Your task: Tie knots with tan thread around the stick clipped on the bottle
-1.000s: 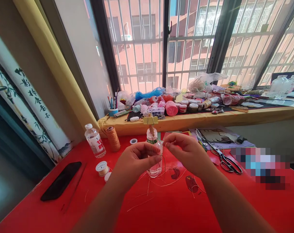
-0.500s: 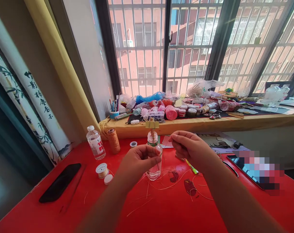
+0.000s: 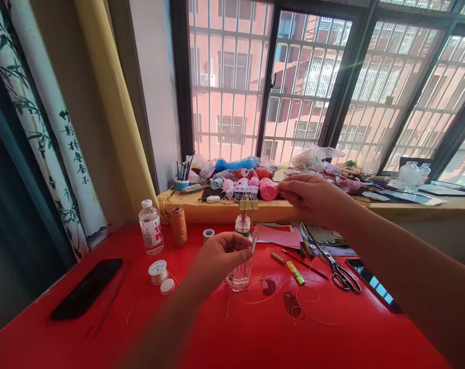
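A clear bottle (image 3: 238,281) stands upright on the red table, a yellow binder clip (image 3: 248,204) and a thin brown stick above its mouth. My left hand (image 3: 225,259) is in front of the bottle, thumb and fingers pinched; what they grip is too fine to make out, and I cannot tell whether they touch the glass. Raised to the right of the clip, my right hand (image 3: 311,199) is closed in a pinch too, with anything in it too thin to see. Loose pale threads (image 3: 309,312) and dark reddish scraps (image 3: 291,303) lie near the bottle's base.
Scissors (image 3: 342,274), a yellow-green cutter (image 3: 295,272) and a phone (image 3: 374,284) are on the right. At left are a thread spool (image 3: 157,271), an orange cord cone (image 3: 178,226), a labelled bottle (image 3: 151,230) and a black phone (image 3: 87,289). Craft supplies crowd the windowsill (image 3: 217,209).
My right hand has risen and moved slightly right, away from the bottle. My left hand stays by the bottle. The view has shifted, showing the scissors and cutter more fully.
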